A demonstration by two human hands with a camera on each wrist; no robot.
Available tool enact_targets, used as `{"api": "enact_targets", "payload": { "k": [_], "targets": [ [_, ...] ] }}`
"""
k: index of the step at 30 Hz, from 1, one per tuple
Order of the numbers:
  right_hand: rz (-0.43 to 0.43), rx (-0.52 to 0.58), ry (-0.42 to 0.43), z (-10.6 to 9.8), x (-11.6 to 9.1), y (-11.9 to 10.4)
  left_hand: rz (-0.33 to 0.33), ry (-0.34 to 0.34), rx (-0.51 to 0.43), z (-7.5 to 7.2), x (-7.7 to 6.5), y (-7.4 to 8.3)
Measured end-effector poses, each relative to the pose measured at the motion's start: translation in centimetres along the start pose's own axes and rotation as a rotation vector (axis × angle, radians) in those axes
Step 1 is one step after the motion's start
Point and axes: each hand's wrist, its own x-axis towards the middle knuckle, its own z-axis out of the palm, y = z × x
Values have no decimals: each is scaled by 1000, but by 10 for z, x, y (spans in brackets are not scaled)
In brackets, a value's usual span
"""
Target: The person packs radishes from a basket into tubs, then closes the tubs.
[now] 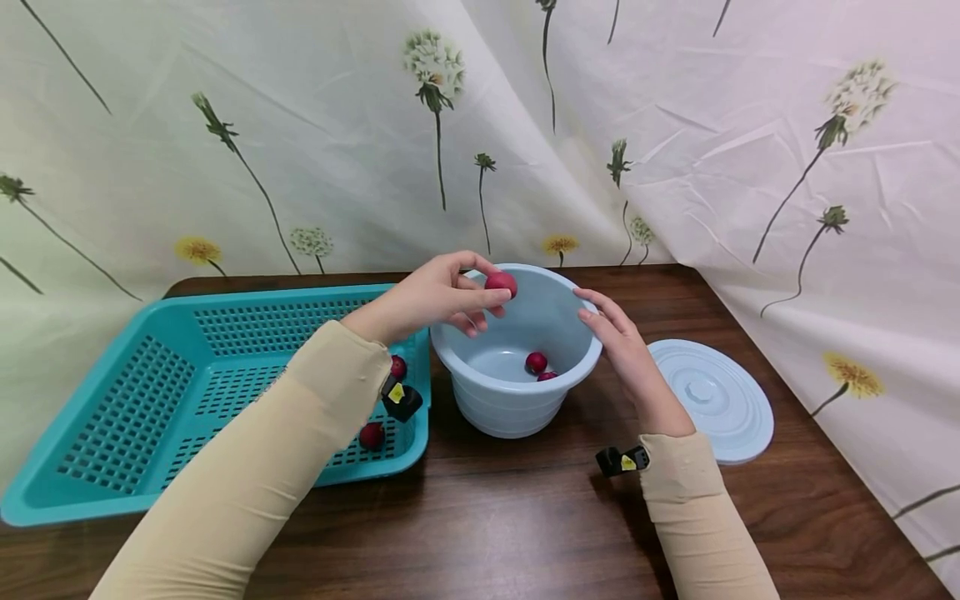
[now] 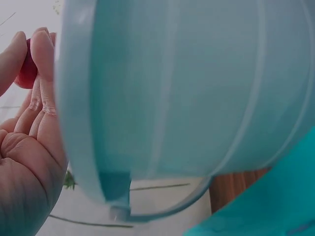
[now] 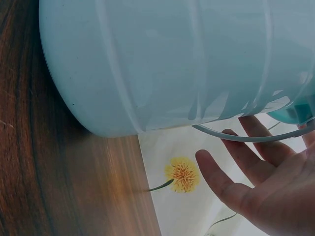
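Observation:
My left hand (image 1: 446, 296) is over the left side of the pale blue bucket (image 1: 487, 400), pinching a small round red ball (image 1: 501, 285) between thumb and fingers above the opening. In the left wrist view the red ball (image 2: 28, 69) shows between the fingertips. Inside the bucket lie red balls (image 1: 536, 362) at the bottom. My right hand (image 1: 626, 346) touches the bucket's right rim with its fingertips. The right wrist view shows the other fingers (image 3: 246, 162) loosely extended beside the bucket's wall, near its thin handle (image 3: 261, 139).
Left of the bucket stands a turquoise perforated basket (image 1: 172, 308) with red balls (image 1: 372, 436) at its right end, partly behind my left wrist. A round pale blue lid (image 1: 712, 400) lies on the wooden table (image 1: 510, 517) at right. Flower-printed cloth (image 1: 337, 125) hangs behind.

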Motion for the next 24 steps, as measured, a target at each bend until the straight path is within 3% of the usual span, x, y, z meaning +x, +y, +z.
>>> {"api": "enact_targets", "payload": {
  "k": [12,24],
  "targets": [
    [-6,-2,-2,1,0,-1,-15,-31,-18,12,6,2],
    [3,-1,-6,1,0,1,-23,-20,26,9,2,-4]
  ]
}}
